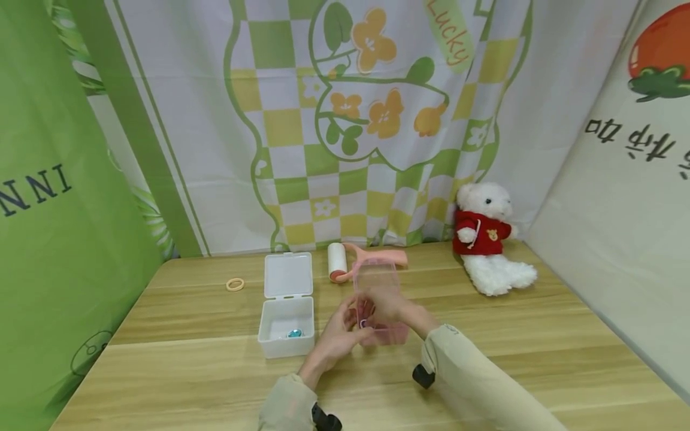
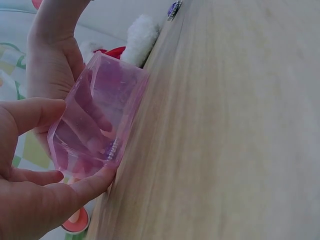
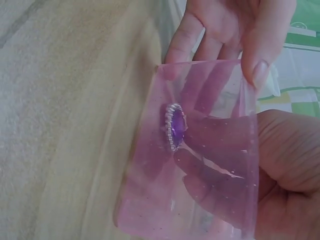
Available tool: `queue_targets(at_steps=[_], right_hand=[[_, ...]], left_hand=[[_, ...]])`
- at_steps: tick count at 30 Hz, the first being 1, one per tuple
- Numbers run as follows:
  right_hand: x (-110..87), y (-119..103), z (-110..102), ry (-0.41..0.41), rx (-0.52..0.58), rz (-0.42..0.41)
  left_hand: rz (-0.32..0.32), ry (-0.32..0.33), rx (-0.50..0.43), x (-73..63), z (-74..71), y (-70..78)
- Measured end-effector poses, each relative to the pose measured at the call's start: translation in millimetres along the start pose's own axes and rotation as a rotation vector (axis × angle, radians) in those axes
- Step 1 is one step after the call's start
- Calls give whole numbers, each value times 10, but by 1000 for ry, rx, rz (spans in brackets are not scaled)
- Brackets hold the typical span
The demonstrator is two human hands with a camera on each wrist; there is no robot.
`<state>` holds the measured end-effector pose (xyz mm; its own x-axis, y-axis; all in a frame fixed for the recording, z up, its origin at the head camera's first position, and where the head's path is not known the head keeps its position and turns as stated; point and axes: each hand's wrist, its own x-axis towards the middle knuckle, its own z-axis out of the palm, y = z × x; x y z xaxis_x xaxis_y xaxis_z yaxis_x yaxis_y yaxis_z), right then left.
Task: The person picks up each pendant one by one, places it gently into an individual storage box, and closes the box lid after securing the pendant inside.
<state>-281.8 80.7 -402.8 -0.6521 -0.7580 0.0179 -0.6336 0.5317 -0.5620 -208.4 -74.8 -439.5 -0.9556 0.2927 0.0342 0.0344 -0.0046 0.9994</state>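
A see-through pink box [image 1: 396, 335] stands on the table with its lid [image 1: 377, 275] raised. My left hand [image 1: 338, 332] grips its left wall, thumb near the rim and fingers low on the side, as the left wrist view [image 2: 45, 170] shows. Down inside the box reaches my right hand [image 1: 385, 305], its fingertips pinching an oval purple gem [image 3: 176, 127] with a silver beaded edge, close to the bottom. Through the pink wall in the right wrist view, the gem shows between the fingertips.
Left of the pink box is an open white box [image 1: 287, 347] holding a teal gem [image 1: 294, 333]. Behind lies a lint roller [image 1: 337, 260]. A pale ring [image 1: 235, 284] is at left, a white plush bear [image 1: 485, 239] at back right. Another purple gem [image 2: 173, 10] lies on the table.
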Motion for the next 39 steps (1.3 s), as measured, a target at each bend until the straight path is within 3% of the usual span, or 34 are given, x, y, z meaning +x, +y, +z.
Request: queue_targets(at_steps=[5, 8, 15, 19, 24, 28, 39], right_hand=[[-55, -3, -77, 58, 55, -110], [-110, -29, -187, 121, 114, -119], [-322, -65, -374, 377, 184, 66], [-482, -5, -365, 492, 297, 146], [-747, 119, -319, 506, 425, 224], [-973, 249, -265, 482, 457, 241], [-1656, 618, -103, 432, 403, 346]], left_hand=[[-6, 10, 10, -13, 1, -3], [-11, 18, 14, -23, -10, 1], [-22, 38, 26, -46, -49, -21], [-6, 36, 25, -44, -62, -35], [-20, 30, 32, -42, -71, -36], [-32, 29, 34, -34, -70, -18], [-36, 19, 19, -21, -10, -4]])
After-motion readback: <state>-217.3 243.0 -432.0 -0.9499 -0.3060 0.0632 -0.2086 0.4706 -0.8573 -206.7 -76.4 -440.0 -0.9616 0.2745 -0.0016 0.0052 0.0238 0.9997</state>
